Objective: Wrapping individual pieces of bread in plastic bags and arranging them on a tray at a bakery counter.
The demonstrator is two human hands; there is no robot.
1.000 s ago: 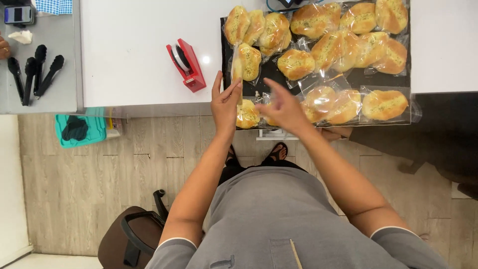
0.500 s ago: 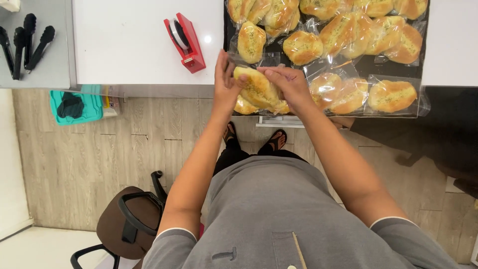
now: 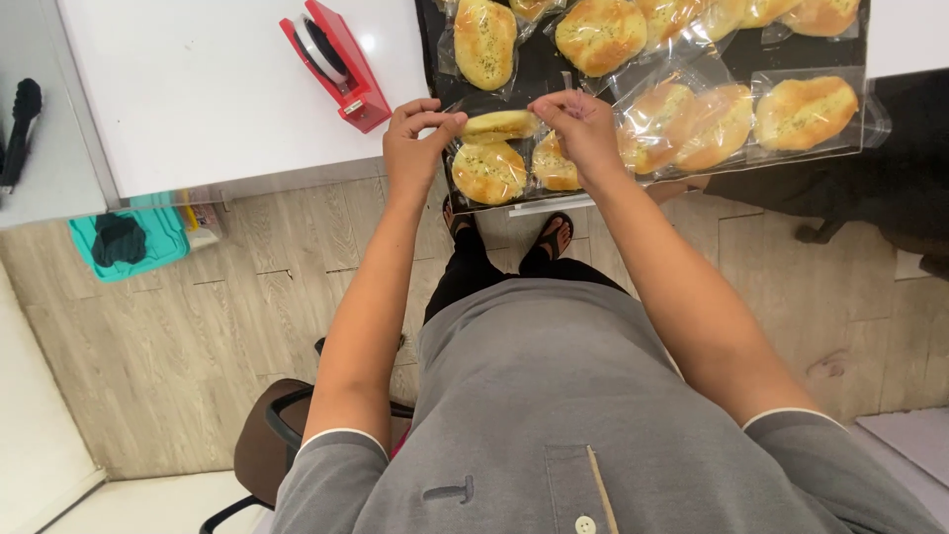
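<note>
Head view: both hands at the black tray's (image 3: 435,30) near edge.
Bagged bun (image 3: 497,126): between the hands, above the tray's near-left corner.
Left hand (image 3: 413,148): fingers pinched on its 9 o'clock end.
Right hand (image 3: 583,129): fingers pinched on its 3 o'clock end.
Red tape dispenser (image 3: 336,64): on the white table (image 3: 198,89), at 10 o'clock.

Both bare forearms are stretched forward and drawn together. The left hand (image 3: 415,148) and right hand (image 3: 585,133) are raised level, fingers curled in a pinching grip, thumbs turned inward.

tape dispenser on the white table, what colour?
Red, with a dark tape roll inside: the tape dispenser shows best in the head view, left of the left hand.
</note>
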